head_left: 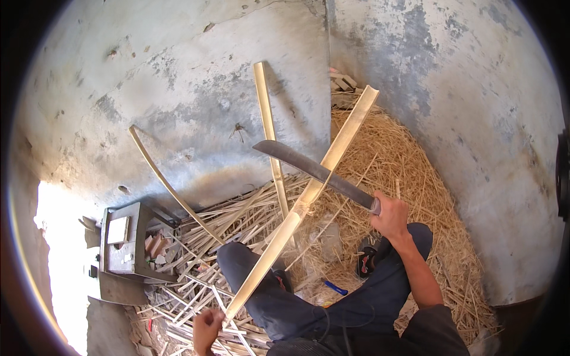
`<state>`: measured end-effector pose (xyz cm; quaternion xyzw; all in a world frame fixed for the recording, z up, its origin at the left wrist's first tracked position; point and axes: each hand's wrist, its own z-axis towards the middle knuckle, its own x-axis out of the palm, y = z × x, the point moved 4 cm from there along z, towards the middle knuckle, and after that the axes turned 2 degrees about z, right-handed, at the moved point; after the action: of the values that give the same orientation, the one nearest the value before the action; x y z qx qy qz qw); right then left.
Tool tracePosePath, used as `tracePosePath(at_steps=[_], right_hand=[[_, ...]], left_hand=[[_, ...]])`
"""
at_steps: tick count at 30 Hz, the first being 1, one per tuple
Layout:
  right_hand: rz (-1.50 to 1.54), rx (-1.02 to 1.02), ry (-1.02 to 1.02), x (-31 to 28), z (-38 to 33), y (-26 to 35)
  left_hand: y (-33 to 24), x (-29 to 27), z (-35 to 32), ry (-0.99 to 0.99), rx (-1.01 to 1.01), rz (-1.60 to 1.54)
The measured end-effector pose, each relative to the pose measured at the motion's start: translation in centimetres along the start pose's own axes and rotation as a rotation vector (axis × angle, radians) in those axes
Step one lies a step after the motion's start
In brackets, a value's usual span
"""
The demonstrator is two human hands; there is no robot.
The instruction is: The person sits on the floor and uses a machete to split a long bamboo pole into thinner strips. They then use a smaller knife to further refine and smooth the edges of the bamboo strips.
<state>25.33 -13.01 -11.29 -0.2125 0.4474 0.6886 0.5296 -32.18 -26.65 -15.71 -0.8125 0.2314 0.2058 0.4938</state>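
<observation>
In my right hand is the handle of a machete, fingers wrapped round it. The long dark blade points left and crosses the upper part of a split bamboo length. Whether blade and bamboo touch there, I cannot tell. The pale, hollow inner side of the bamboo faces up, and a node shows near its middle. It slants from lower left to upper right across my bent left leg. My left hand has curled fingers at the bamboo's lower end, seemingly gripping its edge.
Two more bamboo strips, a wide one and a thin one, lean on the wall. Cut strips pile up at left, shavings at right. A blue-handled tool lies between my legs. A wooden box stands at left.
</observation>
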Motion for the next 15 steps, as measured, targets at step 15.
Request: tracePosePath(at_steps=[15], right_hand=[[0.252, 0.005, 0.083, 0.6, 0.7, 0.3]], left_hand=[[-15.8, 13.9, 10.7, 0.857, 0.207, -0.527]])
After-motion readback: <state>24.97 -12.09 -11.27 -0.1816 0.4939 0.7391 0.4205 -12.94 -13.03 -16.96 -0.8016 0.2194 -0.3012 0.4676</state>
